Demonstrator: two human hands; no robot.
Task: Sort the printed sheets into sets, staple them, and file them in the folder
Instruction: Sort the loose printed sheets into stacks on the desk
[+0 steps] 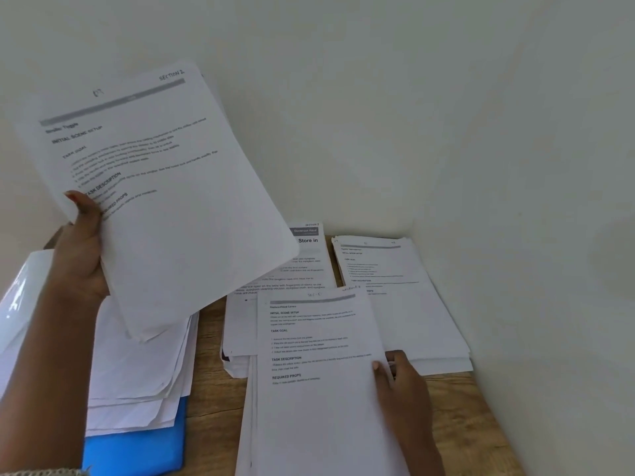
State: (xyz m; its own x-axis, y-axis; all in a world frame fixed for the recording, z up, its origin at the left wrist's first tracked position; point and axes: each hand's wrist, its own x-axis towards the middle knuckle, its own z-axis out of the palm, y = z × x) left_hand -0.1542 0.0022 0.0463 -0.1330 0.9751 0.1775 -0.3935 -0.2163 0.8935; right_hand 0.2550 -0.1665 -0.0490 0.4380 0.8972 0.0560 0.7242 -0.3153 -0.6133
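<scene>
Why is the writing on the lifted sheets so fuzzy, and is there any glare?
Head view: print on the sheets in the left hand is smeared, probably by motion; headings on the pile at the right hand read clearly. Head view too: glare streaks the glossy plastic at far left.

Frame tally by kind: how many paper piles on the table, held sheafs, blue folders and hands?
Paper piles on the table: 4 (left pile, back middle pile, back right pile, front pile)
Held sheaf: 1
Blue folder: 1
Hands: 2 (left hand, right hand)
Total: 8
</scene>
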